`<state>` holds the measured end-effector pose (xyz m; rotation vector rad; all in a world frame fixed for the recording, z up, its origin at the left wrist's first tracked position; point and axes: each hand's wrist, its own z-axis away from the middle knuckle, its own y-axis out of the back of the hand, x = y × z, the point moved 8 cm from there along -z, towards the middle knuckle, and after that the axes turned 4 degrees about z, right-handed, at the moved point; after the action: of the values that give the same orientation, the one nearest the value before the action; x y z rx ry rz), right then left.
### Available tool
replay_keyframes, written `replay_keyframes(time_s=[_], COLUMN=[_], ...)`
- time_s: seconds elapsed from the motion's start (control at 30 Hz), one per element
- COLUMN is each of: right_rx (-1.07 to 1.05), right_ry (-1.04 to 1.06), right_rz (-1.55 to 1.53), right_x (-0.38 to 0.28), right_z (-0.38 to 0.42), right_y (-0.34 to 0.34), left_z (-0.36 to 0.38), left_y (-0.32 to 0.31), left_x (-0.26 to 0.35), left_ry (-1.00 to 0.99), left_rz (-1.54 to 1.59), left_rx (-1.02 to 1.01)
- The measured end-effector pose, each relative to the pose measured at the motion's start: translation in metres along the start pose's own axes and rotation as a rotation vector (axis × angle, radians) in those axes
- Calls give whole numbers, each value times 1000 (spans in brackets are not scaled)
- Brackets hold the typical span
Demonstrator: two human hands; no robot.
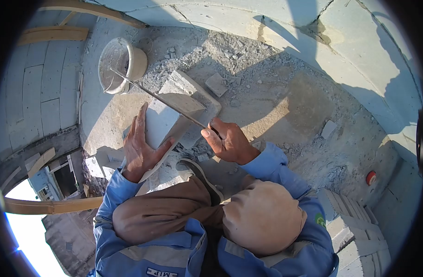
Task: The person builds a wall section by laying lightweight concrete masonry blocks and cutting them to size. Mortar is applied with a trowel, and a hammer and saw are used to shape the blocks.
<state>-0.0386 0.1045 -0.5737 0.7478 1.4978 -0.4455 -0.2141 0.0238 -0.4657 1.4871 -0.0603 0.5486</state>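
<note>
My right hand is closed around the near end of a long thin metal blade, seen nearly edge-on. The blade slants up and left across a pale concrete block, and its far tip overlaps the bucket in this view. Against the left and near side of that block rests my left hand, fingers stretched out and thumb spread to the right. Just beyond lies another grey block, tilted on the rubble.
A white bucket stands at the far left, near a wall of pale blocks. Broken chips and a small block piece litter the dusty floor. Stacked blocks sit at my right, with a red round object beyond.
</note>
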Motion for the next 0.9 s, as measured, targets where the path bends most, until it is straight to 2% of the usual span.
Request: replay_keyframes(time_s=[0.03,0.1,0.13,0.23,0.3,0.37,0.4,0.47,0.57,0.77,0.9], right_rx=[7,-30,-84,-34,-25,-28,-22,-53,-18,-21,-51], right_ry=[5,-106,-228,-298,-284,-165,-158,-8,-88,-82,-109], right_rz=[-1,181,260,207,112,-95,-96,-95,-119,87,63], right_x=[5,38,64,91,69,29,21,1,17,25,18], right_z=[3,16,29,63,56,21,8,-11,-6,-4,2], right_y=[0,-1,-3,0,0,7,10,10,-5,-2,-2], left_z=[-1,-3,-2,-8,-2,-2,-1,-4,-1,-5,-1], left_y=[0,3,3,-1,-1,0,0,2,-5,1,-3], left_x=[1,1,0,-2,-1,1,1,2,-5,2,-2], left_ry=[1,-12,-30,-9,-4,-24,-42,-70,30,-30,-16], left_rz=[2,-3,-15,-4,-16,-11,-36,-60,-5,-31,-48], left_rx=[-3,8,21,-6,1,3,12,19,-30,6,-15])
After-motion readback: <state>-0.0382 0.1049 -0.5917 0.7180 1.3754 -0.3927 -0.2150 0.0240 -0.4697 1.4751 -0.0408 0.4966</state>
